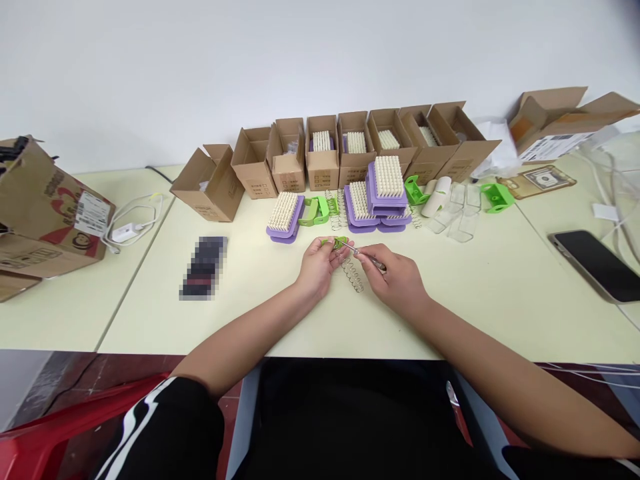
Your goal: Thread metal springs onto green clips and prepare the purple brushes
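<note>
My left hand [318, 267] is closed on a small green plastic part [340, 243] with its fingers and thumb. My right hand [397, 277] grips a slim screwdriver [373, 259], whose thin metal shaft points left and reaches the green part. Whether the tip sits in the part is too small to tell. A coiled wire spring [353, 275] extends below the green part, between my two hands; I cannot tell if it is attached. Behind my hands, more wire springs [337, 208] lie beside green plastic brackets [314, 211] and purple bases with cream bristle-like pegs [285, 212].
Open cardboard boxes [323, 160] line the wall, several holding pegged pieces. Clear plastic pieces [457, 210], a cream cylinder [437, 197] and a green bracket [497, 197] lie to the right. A phone [600, 263] rests far right, a blurred dark object [204, 268] left.
</note>
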A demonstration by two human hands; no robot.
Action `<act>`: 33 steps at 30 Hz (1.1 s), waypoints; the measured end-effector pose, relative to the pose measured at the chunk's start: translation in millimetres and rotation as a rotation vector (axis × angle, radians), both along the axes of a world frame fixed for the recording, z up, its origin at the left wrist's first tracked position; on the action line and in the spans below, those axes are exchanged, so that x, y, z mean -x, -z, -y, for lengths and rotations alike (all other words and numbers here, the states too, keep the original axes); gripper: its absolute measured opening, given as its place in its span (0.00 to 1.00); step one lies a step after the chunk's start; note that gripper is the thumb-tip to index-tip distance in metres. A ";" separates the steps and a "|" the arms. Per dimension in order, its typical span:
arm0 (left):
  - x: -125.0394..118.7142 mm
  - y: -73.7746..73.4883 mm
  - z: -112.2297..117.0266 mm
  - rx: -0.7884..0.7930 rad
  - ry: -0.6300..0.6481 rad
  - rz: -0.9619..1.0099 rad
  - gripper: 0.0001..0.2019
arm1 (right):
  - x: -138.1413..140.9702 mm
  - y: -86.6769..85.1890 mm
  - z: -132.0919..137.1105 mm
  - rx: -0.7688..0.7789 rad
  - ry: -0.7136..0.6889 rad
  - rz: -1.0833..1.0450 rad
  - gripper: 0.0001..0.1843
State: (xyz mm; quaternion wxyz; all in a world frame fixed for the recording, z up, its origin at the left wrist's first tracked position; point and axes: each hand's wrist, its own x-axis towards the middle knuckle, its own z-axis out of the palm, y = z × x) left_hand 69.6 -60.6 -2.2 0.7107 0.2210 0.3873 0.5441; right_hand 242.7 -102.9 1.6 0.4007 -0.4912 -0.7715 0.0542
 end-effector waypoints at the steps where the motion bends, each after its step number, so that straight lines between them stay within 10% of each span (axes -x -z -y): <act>1: -0.3 -0.2 0.1 -0.005 0.003 -0.003 0.03 | -1.1 -0.7 -0.7 0.012 -0.002 -0.013 0.08; 17: -2.6 -4.2 -1.7 0.075 -0.048 0.015 0.06 | 19.0 17.2 10.2 -0.257 -0.049 0.368 0.16; 33: -4.7 -2.5 7.4 -0.088 -0.041 -0.111 0.05 | 2.7 -25.0 1.1 0.031 -0.113 0.089 0.12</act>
